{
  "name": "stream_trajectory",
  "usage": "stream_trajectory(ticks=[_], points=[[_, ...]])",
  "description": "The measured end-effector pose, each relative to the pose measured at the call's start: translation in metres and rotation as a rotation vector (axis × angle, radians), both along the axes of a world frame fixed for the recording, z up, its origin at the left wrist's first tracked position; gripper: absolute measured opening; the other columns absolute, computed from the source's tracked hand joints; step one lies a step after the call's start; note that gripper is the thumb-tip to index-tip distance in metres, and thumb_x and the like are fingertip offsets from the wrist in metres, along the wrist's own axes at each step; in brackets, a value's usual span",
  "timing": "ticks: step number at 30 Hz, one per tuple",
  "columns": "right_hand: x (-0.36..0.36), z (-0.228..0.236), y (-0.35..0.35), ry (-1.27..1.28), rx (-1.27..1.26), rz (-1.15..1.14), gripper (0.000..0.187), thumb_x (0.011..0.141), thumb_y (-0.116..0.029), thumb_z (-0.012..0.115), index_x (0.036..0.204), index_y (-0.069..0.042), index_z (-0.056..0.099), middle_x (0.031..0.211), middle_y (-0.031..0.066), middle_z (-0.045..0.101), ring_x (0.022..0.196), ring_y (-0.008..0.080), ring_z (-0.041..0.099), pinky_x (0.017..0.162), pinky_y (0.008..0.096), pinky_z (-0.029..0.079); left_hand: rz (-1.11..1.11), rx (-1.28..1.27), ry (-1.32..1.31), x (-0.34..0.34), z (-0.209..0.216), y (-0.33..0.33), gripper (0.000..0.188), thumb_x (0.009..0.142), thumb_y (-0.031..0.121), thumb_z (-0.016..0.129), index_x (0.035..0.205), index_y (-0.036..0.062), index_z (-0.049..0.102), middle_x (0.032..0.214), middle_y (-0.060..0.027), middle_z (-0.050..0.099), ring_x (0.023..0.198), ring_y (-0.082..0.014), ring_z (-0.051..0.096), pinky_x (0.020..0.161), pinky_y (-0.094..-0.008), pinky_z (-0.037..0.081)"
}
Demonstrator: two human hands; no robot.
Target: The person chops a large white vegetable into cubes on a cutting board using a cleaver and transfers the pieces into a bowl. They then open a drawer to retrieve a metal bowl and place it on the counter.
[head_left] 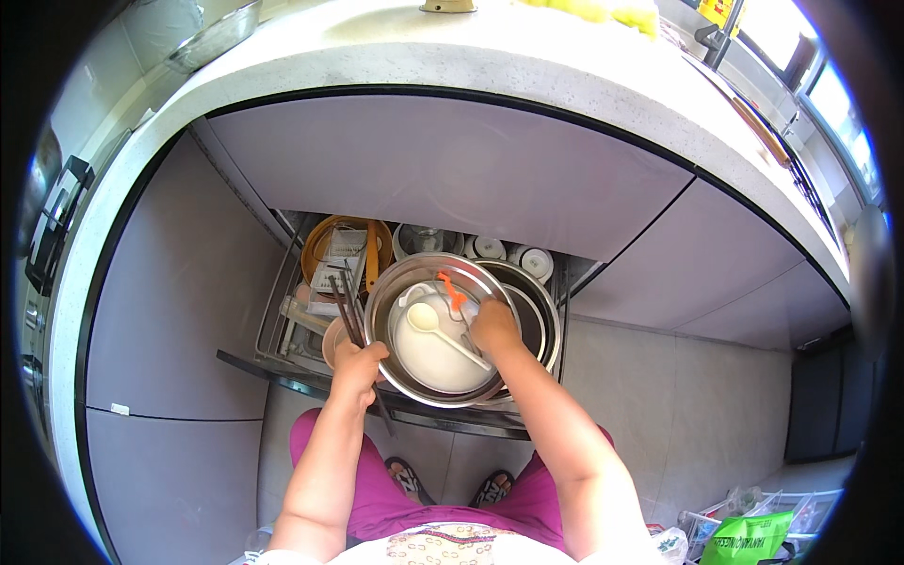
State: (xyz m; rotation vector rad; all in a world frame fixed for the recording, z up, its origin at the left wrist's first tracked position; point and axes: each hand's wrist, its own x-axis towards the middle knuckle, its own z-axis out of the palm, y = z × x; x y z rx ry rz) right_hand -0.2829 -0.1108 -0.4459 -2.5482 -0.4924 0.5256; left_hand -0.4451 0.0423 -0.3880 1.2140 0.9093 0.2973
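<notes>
My left hand (pixel 357 369) is closed around several dark chopsticks (pixel 348 306), its fingers against the left rim of a steel basin (pixel 379 325). Over the basin's right side, my right hand (pixel 495 326) is closed with its fingers reaching inside. What those fingers grip is hidden, though a bent metal wire shows beside them. In the basin lie a white spoon (pixel 424 318) with a long handle, an orange piece (pixel 452 293) by the wire, and a white round item (pixel 428 361) beneath. The basin is above a pulled-out drawer (pixel 311 384).
Behind the basin, the drawer holds a metal grater (pixel 346 243), a brown round basket (pixel 313 254), white round containers (pixel 535 264) and another steel pot (pixel 551 330). A pale countertop (pixel 452 61) curves above. A green bag (pixel 749 540) lies on the floor at lower right.
</notes>
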Motion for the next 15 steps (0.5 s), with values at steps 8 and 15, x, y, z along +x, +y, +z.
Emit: stream_trajectory(ticks=[8,15], points=[[0.013,-0.029,-0.004,0.164,-0.065,-0.071,0.032,0.083,-0.017,0.055,0.101,0.005,0.069,0.102,0.032,0.064,0.103,0.0404,0.063,0.093,0.0424,0.049,-0.143,0.089,0.148,0.014,-0.003,0.005,0.016,0.073,-0.001,0.06,0.089,-0.0013,0.064,0.075,-0.0077,0.062,0.056,-0.0165,0.06,0.042,-0.0278,0.048],[0.007,-0.045,0.004,0.153,-0.161,-0.129,0.038,0.085,-0.02,0.053,0.109,0.006,0.066,0.111,0.0281,0.064,0.105,0.0359,0.064,0.094,0.0396,0.049,-0.152,0.054,0.148,0.016,-0.028,0.015,0.018,0.073,0.0,0.062,0.091,-0.0022,0.064,0.075,-0.0088,0.062,0.056,-0.0176,0.061,0.043,-0.0288,0.049]])
